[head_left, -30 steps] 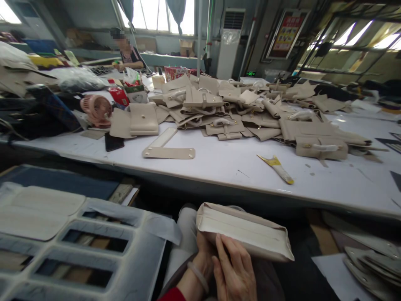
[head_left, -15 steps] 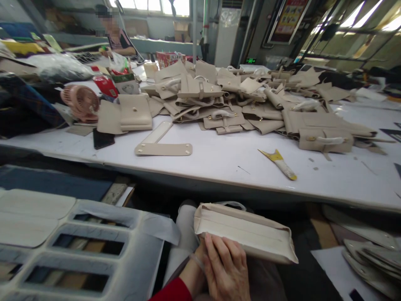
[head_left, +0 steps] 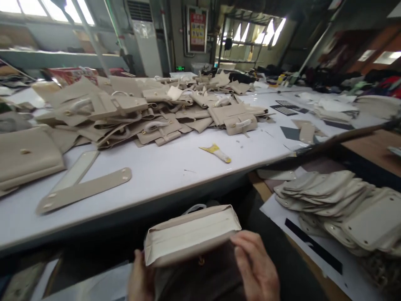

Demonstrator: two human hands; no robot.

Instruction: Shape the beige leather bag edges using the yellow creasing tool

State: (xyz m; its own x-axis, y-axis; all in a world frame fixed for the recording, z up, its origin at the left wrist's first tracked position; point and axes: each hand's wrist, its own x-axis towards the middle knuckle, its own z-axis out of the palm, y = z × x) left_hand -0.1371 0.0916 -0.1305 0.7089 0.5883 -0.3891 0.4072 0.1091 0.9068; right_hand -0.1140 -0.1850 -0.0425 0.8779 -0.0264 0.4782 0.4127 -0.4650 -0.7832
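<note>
A beige bag (head_left: 194, 234) with its pale flat bottom facing up lies in front of me, below the table's edge. My left hand (head_left: 140, 278) is at its left end, fingers against the side, partly cut off by the frame. At the right end, my right hand (head_left: 257, 265) grips the corner with fingers bent around it. A clear-wrapped handle shows behind the bag's far edge, and a small gold clasp (head_left: 201, 260) is on its near side.
On the white table (head_left: 163, 167) lie a heap of beige bag pieces (head_left: 175, 113), two long strips (head_left: 84, 190) and a yellow-and-white scraper (head_left: 216, 153). Stacked pale panels (head_left: 341, 205) stand at the right, beside a dark strip (head_left: 313, 246).
The view has swung right. My hands, earlier together at the bag's near left side, are now apart at its two ends, and the bag has turned.
</note>
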